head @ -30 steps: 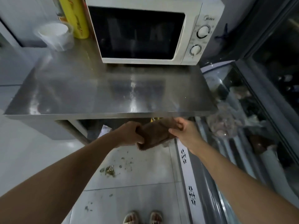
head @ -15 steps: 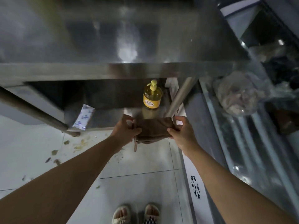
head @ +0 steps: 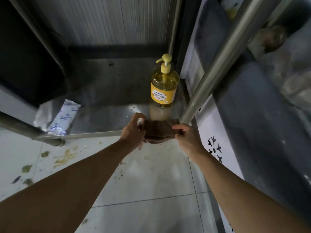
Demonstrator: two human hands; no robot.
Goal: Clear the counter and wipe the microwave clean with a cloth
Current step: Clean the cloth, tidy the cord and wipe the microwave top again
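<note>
Pale floor tiles [head: 151, 185] lie nearest, smeared with greenish and yellowish stains [head: 65, 158] toward the left. Above them both bare forearms reach forward. The left hand [head: 133, 132] grips the left end of a folded brown cloth [head: 160, 130], fingers curled round it; the right hand [head: 188, 137] pinches the cloth's right end between thumb and fingers. The cloth hangs between the hands at the front edge of a low steel shelf [head: 104, 118]. Just behind it on the shelf stands a yellow pump bottle [head: 162, 86], upright. To the left on the shelf lies a white printed packet [head: 64, 117]. A steel table leg [head: 217, 61] slants up at the right.
</note>
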